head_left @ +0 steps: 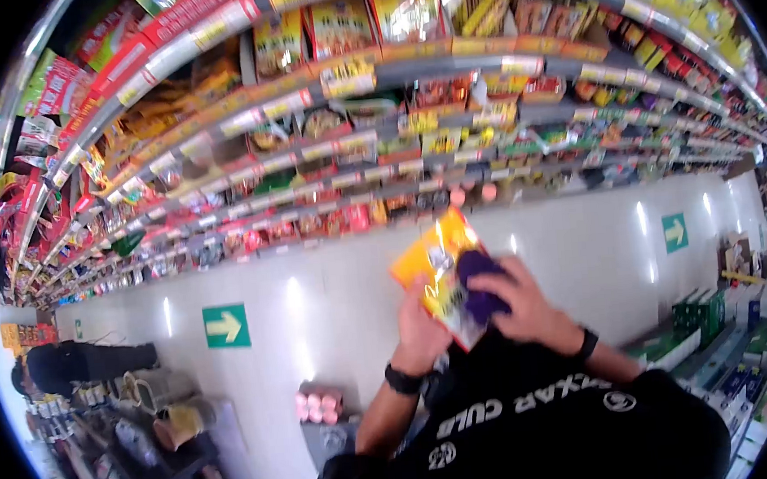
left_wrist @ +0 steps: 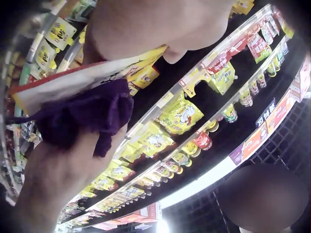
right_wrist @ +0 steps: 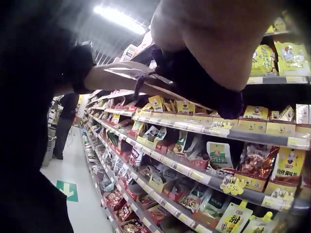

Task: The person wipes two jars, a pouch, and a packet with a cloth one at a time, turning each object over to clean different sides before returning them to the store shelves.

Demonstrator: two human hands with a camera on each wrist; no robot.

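In the head view my left hand [head_left: 420,331] grips a glossy yellow and orange food packet [head_left: 427,252] by its lower left edge, thumb over the front. My right hand [head_left: 526,305] holds a dark purple cloth [head_left: 478,273] bunched against the packet's right side. From the left wrist, the packet [left_wrist: 63,87] shows nearly edge-on, with a red rim, and the cloth [left_wrist: 92,111] lies over its face under the right fingers. The right wrist view has the cloth [right_wrist: 194,80] below my right hand [right_wrist: 214,34], which hides most of the packet.
Long store shelves [head_left: 335,77] full of bagged goods run in front of me. Green arrow signs [head_left: 226,327] lie on the pale floor. Another shelf [head_left: 163,468] stands at lower left, with green boxes [head_left: 700,309] on the right. A person in dark clothes [right_wrist: 65,124] stands down the aisle.
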